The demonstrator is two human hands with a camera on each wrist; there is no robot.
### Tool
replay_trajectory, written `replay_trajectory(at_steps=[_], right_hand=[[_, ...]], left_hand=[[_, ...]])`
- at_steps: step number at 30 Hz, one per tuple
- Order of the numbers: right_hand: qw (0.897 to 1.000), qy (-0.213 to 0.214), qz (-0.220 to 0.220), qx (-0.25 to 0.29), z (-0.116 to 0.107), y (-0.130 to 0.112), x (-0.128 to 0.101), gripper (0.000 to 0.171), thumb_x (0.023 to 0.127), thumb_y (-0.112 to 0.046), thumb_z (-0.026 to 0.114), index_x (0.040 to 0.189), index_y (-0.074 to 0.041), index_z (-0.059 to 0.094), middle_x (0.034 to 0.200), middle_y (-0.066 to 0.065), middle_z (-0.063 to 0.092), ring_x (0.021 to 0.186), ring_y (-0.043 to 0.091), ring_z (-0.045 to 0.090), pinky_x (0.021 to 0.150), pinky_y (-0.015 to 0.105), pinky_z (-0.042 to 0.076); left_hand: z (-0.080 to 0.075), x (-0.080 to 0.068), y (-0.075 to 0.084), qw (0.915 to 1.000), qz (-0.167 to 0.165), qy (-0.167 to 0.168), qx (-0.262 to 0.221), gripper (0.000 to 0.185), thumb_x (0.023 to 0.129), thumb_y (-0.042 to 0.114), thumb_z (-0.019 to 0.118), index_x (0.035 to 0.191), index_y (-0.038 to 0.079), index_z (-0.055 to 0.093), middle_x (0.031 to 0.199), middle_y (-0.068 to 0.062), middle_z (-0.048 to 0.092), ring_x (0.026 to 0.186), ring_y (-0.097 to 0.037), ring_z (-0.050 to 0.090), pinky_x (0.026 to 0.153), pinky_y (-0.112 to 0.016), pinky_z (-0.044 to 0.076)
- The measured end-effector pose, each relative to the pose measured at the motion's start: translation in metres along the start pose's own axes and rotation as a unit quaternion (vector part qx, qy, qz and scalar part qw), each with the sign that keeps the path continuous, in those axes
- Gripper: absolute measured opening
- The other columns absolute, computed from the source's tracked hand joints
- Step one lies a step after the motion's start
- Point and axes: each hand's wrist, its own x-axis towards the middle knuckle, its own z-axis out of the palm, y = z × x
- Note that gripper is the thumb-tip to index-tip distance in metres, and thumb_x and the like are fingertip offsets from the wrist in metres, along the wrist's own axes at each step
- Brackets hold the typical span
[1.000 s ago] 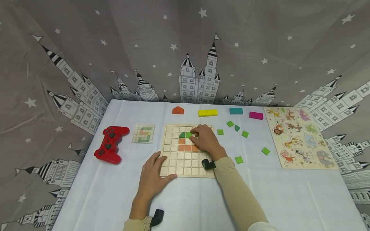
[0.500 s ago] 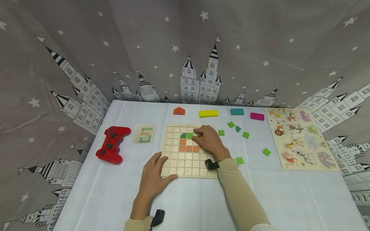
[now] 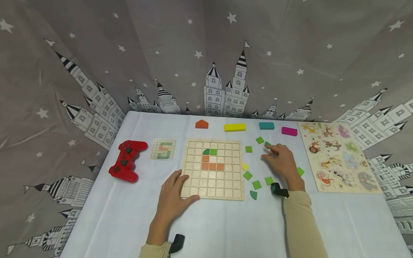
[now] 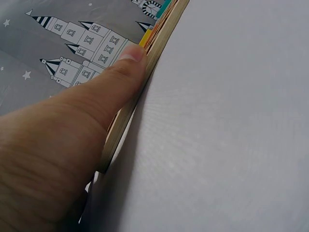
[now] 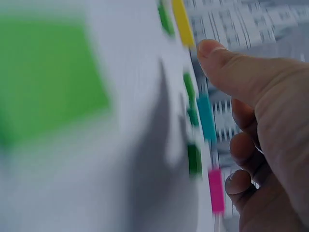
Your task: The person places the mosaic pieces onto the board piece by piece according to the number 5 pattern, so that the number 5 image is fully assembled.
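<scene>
— Progress on the wooden grid board (image 3: pixel 213 191) at frame centre?

— Five tiles sit in it: a green quarter-round (image 3: pixel 205 152) and a green square (image 3: pixel 213 152) in the upper rows, and three orange squares (image 3: pixel 212 166) in a row below them. Most cells are bare wood. The pattern card (image 3: pixel 163 149), left of the board, shows a fuller figure, so I judge the job well short of half done.

— What is left to place?

— Loose green tiles (image 3: pixel 257 185) lie right of the board, with a yellow piece (image 3: pixel 245 167) just beside its edge, and more green ones higher up near the right hand (image 3: pixel 281 162).

— And that hand's grip?

— It hovers right of centre with fingers curled over a green tile (image 3: pixel 267 144), fingertips at it. Whether it has pinched the tile I cannot tell; the wrist view is blurred and shows bent fingers with nothing clearly between them.

— The other hand?

— The left hand (image 3: pixel 172 196) lies flat on the board's lower left corner, fingers relaxed, thumb (image 4: pixel 126 72) along the edge, holding nothing, only pressing the board still.
</scene>
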Motion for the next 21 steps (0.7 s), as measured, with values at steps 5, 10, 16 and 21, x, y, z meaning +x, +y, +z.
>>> replay_trajectory(at_steps=[5, 10, 16, 21], right_hand=[[1.000, 0.023, 0.010, -0.016, -0.018, 0.033, -0.010, 0.045, 0.092, -0.023, 0.077, 0.133, -0.007, 0.067, 0.095, 0.011, 0.058, 0.090, 0.026, 0.047, 0.076, 0.037, 0.038], [0.999, 0.028, 0.024, -0.040, -0.024, 0.045, -0.012, 0.046, 0.092, -0.023, 0.077, 0.133, -0.004, 0.066, 0.097, 0.015, 0.060, 0.088, 0.028, 0.051, 0.078, 0.040, 0.042], [0.997, 0.014, 0.050, -0.051, -0.023, 0.047, -0.012, 0.046, 0.094, -0.027, 0.075, 0.133, -0.003, 0.066, 0.099, 0.016, 0.059, 0.089, 0.029, 0.050, 0.080, 0.044, 0.044], [0.997, 0.008, 0.054, -0.049, -0.022, 0.044, -0.011, 0.043, 0.095, -0.027, 0.074, 0.131, -0.005, 0.067, 0.100, 0.015, 0.058, 0.090, 0.029, 0.049, 0.078, 0.041, 0.042]], left_hand=[[0.002, 0.000, 0.000, 1.0000, 0.002, 0.008, -0.001, 0.085, 0.072, 0.062, 0.083, 0.139, 0.016, 0.057, 0.159, -0.011, 0.040, 0.148, -0.035, 0.035, 0.120, -0.060, 0.031], [0.001, 0.000, 0.002, 1.0000, -0.003, 0.002, -0.004, 0.085, 0.073, 0.062, 0.084, 0.140, 0.016, 0.057, 0.160, -0.010, 0.039, 0.149, -0.035, 0.033, 0.121, -0.061, 0.030], [0.001, 0.000, 0.003, 0.9999, -0.010, -0.006, -0.005, 0.086, 0.073, 0.063, 0.083, 0.141, 0.017, 0.056, 0.161, -0.010, 0.038, 0.150, -0.035, 0.033, 0.121, -0.062, 0.029], [-0.001, -0.001, 0.003, 0.9999, -0.014, -0.007, -0.005, 0.086, 0.073, 0.061, 0.084, 0.141, 0.017, 0.056, 0.161, -0.010, 0.038, 0.150, -0.036, 0.032, 0.121, -0.061, 0.029]])
